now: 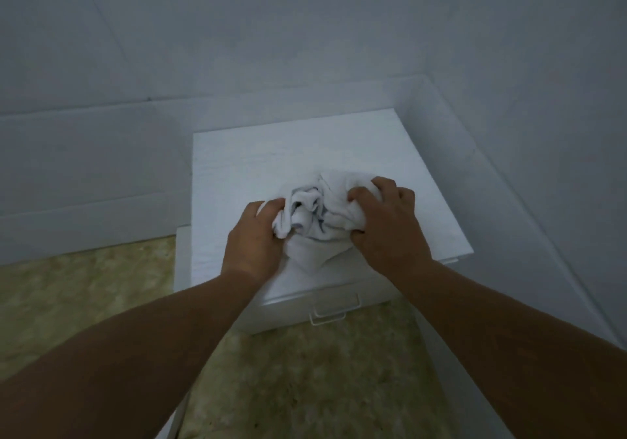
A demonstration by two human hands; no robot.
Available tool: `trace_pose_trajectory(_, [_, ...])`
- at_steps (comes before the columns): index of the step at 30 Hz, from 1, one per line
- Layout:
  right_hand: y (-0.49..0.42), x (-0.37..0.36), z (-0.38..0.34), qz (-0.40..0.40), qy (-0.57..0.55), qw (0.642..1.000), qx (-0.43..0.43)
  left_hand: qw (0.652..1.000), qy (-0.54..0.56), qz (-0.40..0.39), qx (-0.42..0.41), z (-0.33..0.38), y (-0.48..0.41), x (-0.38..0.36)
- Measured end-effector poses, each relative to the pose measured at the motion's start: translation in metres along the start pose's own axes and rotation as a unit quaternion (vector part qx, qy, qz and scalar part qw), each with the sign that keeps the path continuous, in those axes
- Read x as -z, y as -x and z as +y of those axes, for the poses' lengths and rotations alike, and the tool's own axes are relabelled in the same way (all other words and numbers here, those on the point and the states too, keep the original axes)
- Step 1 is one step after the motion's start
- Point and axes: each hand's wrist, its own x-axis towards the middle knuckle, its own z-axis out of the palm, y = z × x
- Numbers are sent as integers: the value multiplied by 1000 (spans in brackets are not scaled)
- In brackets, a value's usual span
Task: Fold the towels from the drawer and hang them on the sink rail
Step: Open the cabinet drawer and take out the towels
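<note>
A crumpled bundle of white towels (315, 216) lies on top of a white drawer cabinet (237, 167), near its front edge. My left hand (252, 238) grips the left side of the bundle with its fingers curled into the cloth. My right hand (385, 221) grips the right side the same way. How many towels are in the bundle cannot be told. Below the hands, the cabinet's drawer front shows a white handle (334, 308) and looks closed. No sink rail is in view.
The cabinet stands in a corner, with white walls (305, 31) behind it and to its right. A low white ledge (84, 174) runs along the left wall. Mottled beige floor (305, 387) lies in front and to the left.
</note>
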Motion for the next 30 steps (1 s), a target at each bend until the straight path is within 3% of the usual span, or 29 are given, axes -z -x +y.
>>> trace_pose_trajectory(11, [45,197,-53,-28,10,998,-54,975,-104,-118,-155,141,26,179])
trace_pose_trajectory(18, [137,331,-112,7,-29,981,-194,949,-77,-154,-263,244,61,281])
trace_pose_trajectory(23, [237,410,-144,50,-25,947,-317,866,-52,-201,-454,315,97,312])
trace_pose_trajectory(27, [329,468,-166,94,1,904,-417,853,18,-255,-455,385,152,318])
trace_pose_trajectory(28, [356,482,-173,101,1,892,-440,838,30,-265,-476,404,176,318])
trace_pose_trajectory(30, [415,510,-186,117,9,871,-478,775,42,-280,-565,443,228,317])
